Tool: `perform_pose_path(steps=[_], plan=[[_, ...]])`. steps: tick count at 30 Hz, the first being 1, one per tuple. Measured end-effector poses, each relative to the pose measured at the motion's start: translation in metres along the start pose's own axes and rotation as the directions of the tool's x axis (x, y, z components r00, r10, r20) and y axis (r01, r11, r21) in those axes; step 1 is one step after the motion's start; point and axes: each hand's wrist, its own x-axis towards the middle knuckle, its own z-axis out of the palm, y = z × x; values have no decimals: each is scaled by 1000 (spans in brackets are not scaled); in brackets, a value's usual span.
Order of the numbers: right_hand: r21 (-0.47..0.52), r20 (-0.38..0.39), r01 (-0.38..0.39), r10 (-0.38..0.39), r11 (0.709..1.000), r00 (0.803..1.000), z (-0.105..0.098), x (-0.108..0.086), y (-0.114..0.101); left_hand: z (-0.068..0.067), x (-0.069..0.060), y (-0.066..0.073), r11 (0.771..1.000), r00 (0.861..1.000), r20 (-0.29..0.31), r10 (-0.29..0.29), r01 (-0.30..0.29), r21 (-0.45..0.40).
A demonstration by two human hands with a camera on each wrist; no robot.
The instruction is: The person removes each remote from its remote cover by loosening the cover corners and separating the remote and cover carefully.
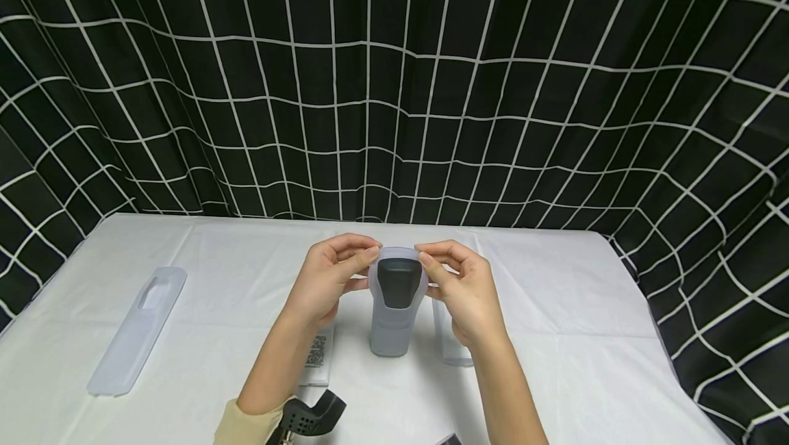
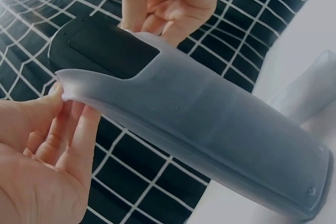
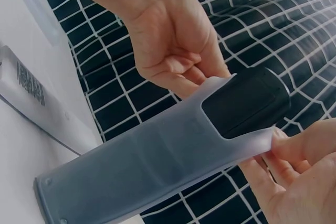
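A translucent silicone sleeve (image 1: 390, 335) stands upright at the middle of the table, wrapped around a dark handheld device (image 1: 399, 283). The device's dark back shows through the sleeve's opening, and in the left wrist view its rounded end (image 2: 100, 45) sticks out past the rim. My left hand (image 1: 329, 277) pinches one side of the sleeve's upper rim between thumb and fingers. On the opposite side of that rim, my right hand (image 1: 462, 284) pinches the edge; the right wrist view shows the stretched corner (image 3: 257, 142). Whether the sleeve's lower end touches the table cannot be told.
Another translucent sleeve (image 1: 132, 342) with a cutout lies at the left of the white table (image 1: 567, 363). A white item with a printed code (image 1: 317, 356) lies beside my left forearm. One more translucent piece (image 1: 453, 339) is partly behind my right hand. Gridded black curtain surrounds the table.
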Motion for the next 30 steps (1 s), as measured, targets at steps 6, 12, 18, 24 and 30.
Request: perform_pose_path(steps=[6, 12, 18, 24, 30], plan=[[14, 18, 5, -5, 1000, 1000, 0, 2, 1, 1, 1, 0, 1000, 999, -31, -4, 4, 4], [32, 43, 15, -16, 999, 999, -1, 4, 0, 0, 2, 2, 1000, 1000, -10, 8, -7, 7], [36, 69, 31, -33, 999, 997, -3, 6, 0, -3, 2, 5, 999, 999, 43, 25, -27, 36], [8, 97, 56, -57, 998, 994, -5, 6, 1, -8, 0, 5, 997, 995, 95, 41, -48, 67], [-22, 118, 71, -68, 997, 991, -7, 5, 2, -14, -3, 2, 994, 991, 130, 34, -47, 95]])
